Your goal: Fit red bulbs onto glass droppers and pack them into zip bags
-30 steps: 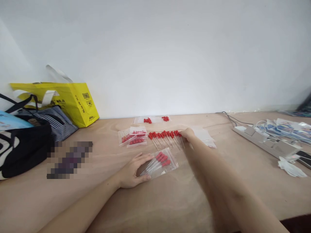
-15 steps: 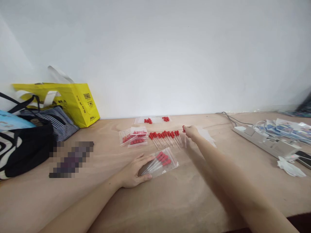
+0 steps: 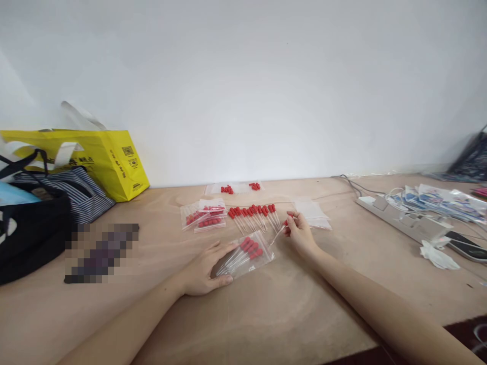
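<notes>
My left hand (image 3: 203,268) holds a clear zip bag (image 3: 262,259) by its left end, thumb and fingers spread along its edges. Several droppers with red rubber bulbs (image 3: 251,247) lie inside, their clear tubes pointing toward my palm. My right hand (image 3: 300,233) pinches one dropper (image 3: 280,233) near its red bulb; its tube slants down and left toward the bag's right edge. Between the hands and the wall, a row of loose droppers (image 3: 253,213) lies fanned on the table. Left of that row are filled zip bags (image 3: 205,218) with red bulbs showing.
Loose red bulbs (image 3: 227,190) sit at the back on clear plastic. Flat white bags (image 3: 312,214) lie beyond my right hand. A power strip (image 3: 403,220), crumpled tissue (image 3: 439,255) and phone (image 3: 466,247) are at right; a yellow bag (image 3: 114,162) and a blurred dark object (image 3: 102,253) at left.
My right hand has come back toward me from the right end of the row with a dropper, which has tilted from upright to slanting. My left hand stays on the bag.
</notes>
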### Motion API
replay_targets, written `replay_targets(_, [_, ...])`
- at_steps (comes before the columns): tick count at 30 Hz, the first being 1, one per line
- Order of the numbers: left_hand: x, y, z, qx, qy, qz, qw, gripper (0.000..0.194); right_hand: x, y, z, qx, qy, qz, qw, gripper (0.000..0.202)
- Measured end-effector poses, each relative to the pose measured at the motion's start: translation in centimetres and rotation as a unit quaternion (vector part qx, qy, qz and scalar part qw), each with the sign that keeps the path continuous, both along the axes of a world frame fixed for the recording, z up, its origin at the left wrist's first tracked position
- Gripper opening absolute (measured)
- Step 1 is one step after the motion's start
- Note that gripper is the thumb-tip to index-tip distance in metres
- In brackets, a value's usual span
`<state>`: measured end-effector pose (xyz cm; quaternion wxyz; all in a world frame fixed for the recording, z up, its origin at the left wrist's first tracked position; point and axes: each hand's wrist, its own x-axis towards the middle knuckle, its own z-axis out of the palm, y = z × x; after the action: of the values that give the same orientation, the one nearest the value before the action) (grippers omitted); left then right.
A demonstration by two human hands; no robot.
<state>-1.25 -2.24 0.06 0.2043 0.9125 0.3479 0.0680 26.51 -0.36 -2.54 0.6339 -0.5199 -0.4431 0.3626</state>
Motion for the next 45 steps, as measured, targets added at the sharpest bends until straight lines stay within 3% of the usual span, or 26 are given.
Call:
replay_targets(6, [-0.1, 0.1, -0.2, 0.009, -0.008, -0.006, 1.0, 0.066, -0.9, -1.7, -0.3, -0.047, 0.029, 0.084, 0.995, 0.045])
replay_targets(12, [0.2, 0.0, 0.1, 0.016, -0.011, -0.022, 1.0, 0.064, -0.9, -3.1, 0.2, -0.054, -0.069, 0.243, 0.966, 0.04])
replay_targets(17, [0.2, 0.1, 0.1, 0.024, -0.009, -0.019, 0.999, 0.064, -0.5, -2.8, 0.2, -0.065, -0.139, 0.325, 0.933, 0.039])
replay_targets(23, [0.2, 0.1, 0.0, 0.032, -0.012, -0.026, 0.999, 0.064, -0.6, -2.3, 0.3, -0.058, -0.099, 0.373, 0.921, 0.035])
replay_targets(33, [-0.1, 0.4, -0.4, 0.04, -0.004, -0.024, 0.999, 0.066, -0.1, -1.4, 0.6, -0.103, -0.127, 0.435, 0.885, 0.036])
replay_targets(39, [-0.1, 0.5, -0.4, 0.05, 0.006, -0.02, 0.999, 0.065, -1.0, -0.9, -0.4, -0.058, -0.163, 0.38, 0.909, 0.032])
replay_targets(45, [-0.3, 0.6, -0.8, 0.065, 0.003, -0.013, 0.998, 0.068, -1.2, -1.1, -0.6, -0.026, -0.195, 0.406, 0.893, 0.034])
